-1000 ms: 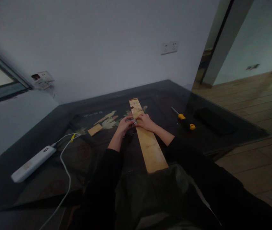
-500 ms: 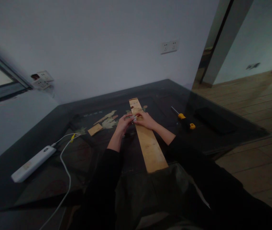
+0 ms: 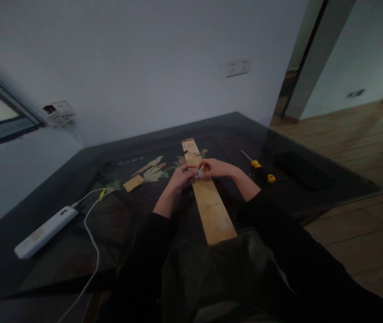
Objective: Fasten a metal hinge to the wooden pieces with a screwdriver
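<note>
A small metal piece (image 3: 197,173) is pinched between both hands, left (image 3: 182,176) and right (image 3: 215,168), above the plank (image 3: 211,208).

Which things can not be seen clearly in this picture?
- Small metal part, head view: too small and dim to identify; fingers of left hand and right hand cover part of it.
- Plank: hands hide its middle.
- Screwdriver: right wrist hides part.
- Cable: cut off by bottom edge.
</note>
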A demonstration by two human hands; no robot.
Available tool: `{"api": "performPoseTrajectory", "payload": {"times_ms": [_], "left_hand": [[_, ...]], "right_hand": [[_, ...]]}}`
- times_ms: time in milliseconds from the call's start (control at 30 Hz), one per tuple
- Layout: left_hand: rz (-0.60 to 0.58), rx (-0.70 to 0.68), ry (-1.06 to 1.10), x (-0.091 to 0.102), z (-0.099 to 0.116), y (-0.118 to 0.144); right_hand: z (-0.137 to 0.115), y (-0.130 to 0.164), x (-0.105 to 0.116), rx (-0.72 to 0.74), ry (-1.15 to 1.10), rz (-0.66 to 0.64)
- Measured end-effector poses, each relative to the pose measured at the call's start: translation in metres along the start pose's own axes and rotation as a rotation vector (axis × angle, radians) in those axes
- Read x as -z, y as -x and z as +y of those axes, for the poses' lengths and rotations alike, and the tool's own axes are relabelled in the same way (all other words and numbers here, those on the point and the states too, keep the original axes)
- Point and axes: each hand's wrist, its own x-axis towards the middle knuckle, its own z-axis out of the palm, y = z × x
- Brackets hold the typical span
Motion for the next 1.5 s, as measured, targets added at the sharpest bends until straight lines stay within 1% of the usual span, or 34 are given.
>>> {"api": "performPoseTrajectory", "payload": {"times_ms": [100, 233, 467, 700, 867, 933, 1033, 1100, 1167, 1233, 1500], "left_hand": [[-0.019, 0.047, -0.013, -0.001, 0.002, 0.004], [-0.031, 0.084, -0.013, -0.004, 0.007, 0.011], [-0.002, 0.121, -0.007, -0.009, 0.01, 0.016], [-0.014, 0.142, -0.008, -0.01, 0.01, 0.016], [-0.032, 0.131, -0.017, -0.011, 0.007, 0.015], [-0.041, 0.128, -0.015, -0.01, 0.006, 0.014], [-0.038, 0.128, -0.011, -0.009, 0.004, 0.013], [-0.039, 0.129, -0.007, -0.008, 0.003, 0.013], [-0.041, 0.131, -0.001, -0.008, 0.003, 0.013], [-0.036, 0.135, 0.003, -0.008, 0.003, 0.013], [-0.039, 0.15, 0.016, -0.008, 0.005, 0.015]], "right_hand": [[-0.001, 0.004, 0.0, -0.015, -0.021, -0.057], [-0.003, 0.008, -0.001, -0.021, -0.102, -0.11], [-0.001, 0.008, -0.004, -0.027, -0.134, -0.115], [0.002, 0.007, -0.003, -0.02, -0.128, -0.119], [0.005, 0.007, 0.001, 0.032, -0.232, -0.163], [0.005, 0.008, 0.003, 0.046, -0.226, -0.147], [0.004, 0.009, 0.005, 0.063, -0.204, -0.16], [0.004, 0.008, 0.005, 0.093, -0.165, -0.143], [0.004, 0.006, 0.004, 0.113, -0.11, -0.086], [0.005, 0.004, 0.003, 0.111, -0.071, -0.038], [0.006, -0.002, -0.008, 0.088, -0.037, 0.067]]}}
